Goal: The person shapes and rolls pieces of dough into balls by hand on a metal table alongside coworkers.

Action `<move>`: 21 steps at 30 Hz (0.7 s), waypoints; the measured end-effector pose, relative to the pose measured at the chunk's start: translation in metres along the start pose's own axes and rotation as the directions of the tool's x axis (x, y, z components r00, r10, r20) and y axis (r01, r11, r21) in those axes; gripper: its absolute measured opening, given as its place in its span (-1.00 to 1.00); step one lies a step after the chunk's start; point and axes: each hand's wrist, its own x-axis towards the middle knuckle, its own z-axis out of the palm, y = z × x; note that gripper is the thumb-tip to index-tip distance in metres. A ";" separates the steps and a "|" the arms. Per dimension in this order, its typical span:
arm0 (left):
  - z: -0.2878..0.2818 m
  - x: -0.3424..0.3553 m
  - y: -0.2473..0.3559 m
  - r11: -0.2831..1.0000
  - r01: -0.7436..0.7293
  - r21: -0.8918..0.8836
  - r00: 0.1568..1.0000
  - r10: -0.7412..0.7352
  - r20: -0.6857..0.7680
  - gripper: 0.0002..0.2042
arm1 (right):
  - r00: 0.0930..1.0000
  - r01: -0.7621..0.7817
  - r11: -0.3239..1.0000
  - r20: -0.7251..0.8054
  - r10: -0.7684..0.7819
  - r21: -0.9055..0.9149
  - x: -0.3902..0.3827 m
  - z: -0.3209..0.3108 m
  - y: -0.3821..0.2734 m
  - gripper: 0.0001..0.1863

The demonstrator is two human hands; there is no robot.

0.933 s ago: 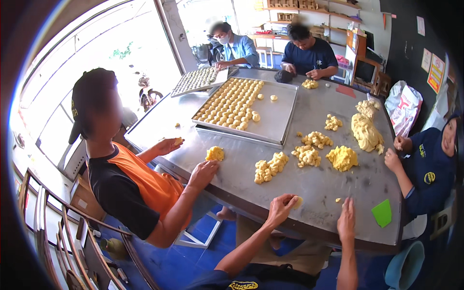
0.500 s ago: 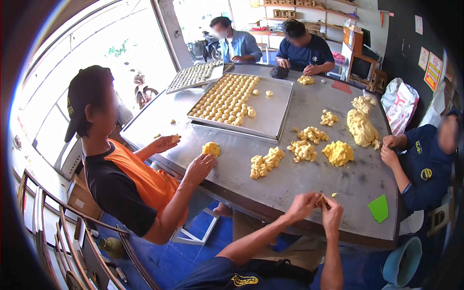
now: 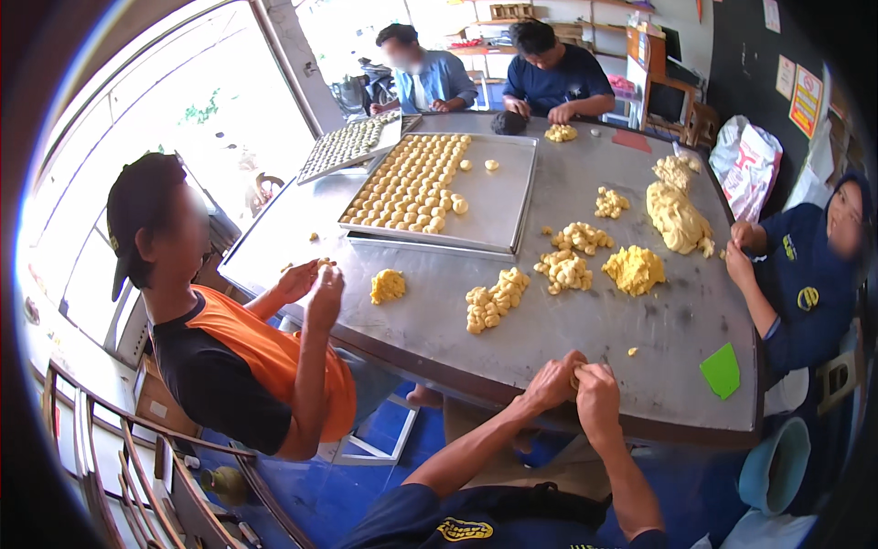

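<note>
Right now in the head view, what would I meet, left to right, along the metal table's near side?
Small yellow mound, lumpy yellow dough heap, wearer's left hand, wearer's right hand, tiny yellow piece, flat green sheet.

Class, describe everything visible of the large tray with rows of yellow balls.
The large tray is rectangular, shallow, silver-grey and metal by its look, with a low raised rim. Rows of round yellow balls cover its left part; two sit apart farther right. It sits level over the table, a second metal edge showing beneath its near side. No one is touching it.
</note>
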 end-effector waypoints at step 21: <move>0.008 0.008 0.000 0.838 0.195 -0.510 0.971 -0.240 -0.024 -0.58 | 0.990 -0.131 0.972 -0.082 0.117 -0.196 0.004 -0.017 0.123 -0.72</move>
